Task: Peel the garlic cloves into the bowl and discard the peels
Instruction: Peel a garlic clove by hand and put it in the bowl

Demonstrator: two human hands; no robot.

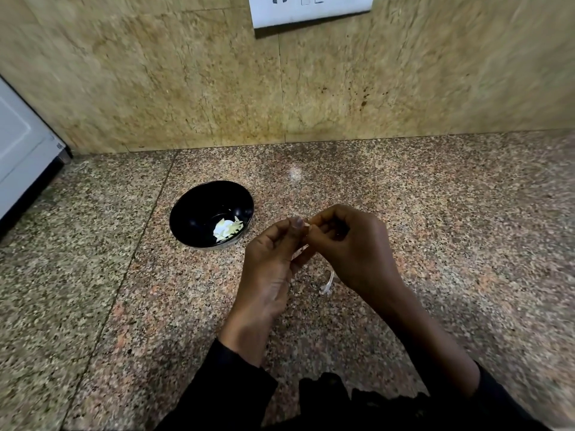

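Peeling is under way: the left hand and right hand pinch a garlic clove between curled fingers, just right of the bowl. Judging by the pale pieces already inside, the next move likely calls for stripping the skin and dropping the clove leftward into the bowl.

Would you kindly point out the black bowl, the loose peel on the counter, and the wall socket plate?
black bowl (189,213): head view, on its dark inner wall.
loose peel (328,283): head view, on the pale strip beside the right wrist.
wall socket plate (311,10): head view, on its white face.
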